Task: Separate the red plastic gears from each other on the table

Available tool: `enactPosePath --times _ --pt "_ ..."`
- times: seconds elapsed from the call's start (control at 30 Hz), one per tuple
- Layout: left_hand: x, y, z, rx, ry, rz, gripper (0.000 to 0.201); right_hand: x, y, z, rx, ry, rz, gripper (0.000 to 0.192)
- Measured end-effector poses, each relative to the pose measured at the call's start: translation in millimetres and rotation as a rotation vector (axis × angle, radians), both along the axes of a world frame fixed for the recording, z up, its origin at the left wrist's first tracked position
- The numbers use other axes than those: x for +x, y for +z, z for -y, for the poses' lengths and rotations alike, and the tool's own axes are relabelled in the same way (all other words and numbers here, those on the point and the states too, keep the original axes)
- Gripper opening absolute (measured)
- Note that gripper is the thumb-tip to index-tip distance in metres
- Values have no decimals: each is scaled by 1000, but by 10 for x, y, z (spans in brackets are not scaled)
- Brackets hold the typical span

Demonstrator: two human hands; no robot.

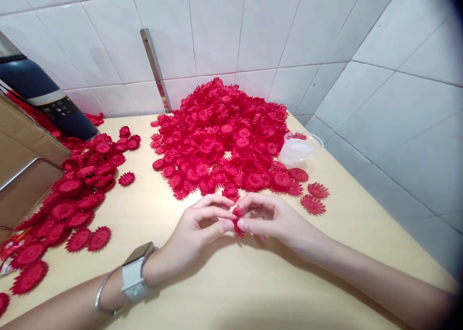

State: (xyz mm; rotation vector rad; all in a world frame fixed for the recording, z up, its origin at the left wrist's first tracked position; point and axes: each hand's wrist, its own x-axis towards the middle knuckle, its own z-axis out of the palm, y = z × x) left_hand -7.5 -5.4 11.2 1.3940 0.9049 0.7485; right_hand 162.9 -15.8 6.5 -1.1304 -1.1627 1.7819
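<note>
Between my two hands, just above the table, a small red fringed flower piece [238, 221] stands roughly on edge. My left hand [197, 228], with a watch and a bangle at the wrist, has its thumb and fingertips at the piece's left side. The thumb and fingers of my right hand [273, 219] pinch it from the right. Fingers partly cover the piece. Right behind my fingertips rises a large heap of similar red fringed flower pieces [224, 137]. Two loose flower pieces [313, 204] lie to the right of my right hand.
A clear plastic cup [300, 149] sits at the heap's right edge. On the left are more red discs [77, 190], a cardboard box [29, 151] and a dark bottle [50, 98] leaning over. A metal strip [155, 69] rests against the tiled wall [217, 26] behind the table [253, 291].
</note>
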Motion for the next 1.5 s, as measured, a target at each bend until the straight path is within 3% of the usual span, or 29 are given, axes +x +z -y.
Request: enactPosePath --times 0.27,0.8,0.97,1.17,1.5 --pt "-1 -3 6 -23 -9 16 13 -24 -45 34 -52 2 -114 19" --pt "-1 -2 -11 7 3 -36 14 -45 -23 56 19 -24 -75 14" --pt "-12 -17 5 106 62 -150 12 -27 -25 70 35 -50 106 30" --pt "-14 -36 40 272 50 -242 11 -32 -35 91 -14 -29 13 17" --pt "-18 -36 29 300 72 -269 10 -31 -51 63 -41 -46 22 12"
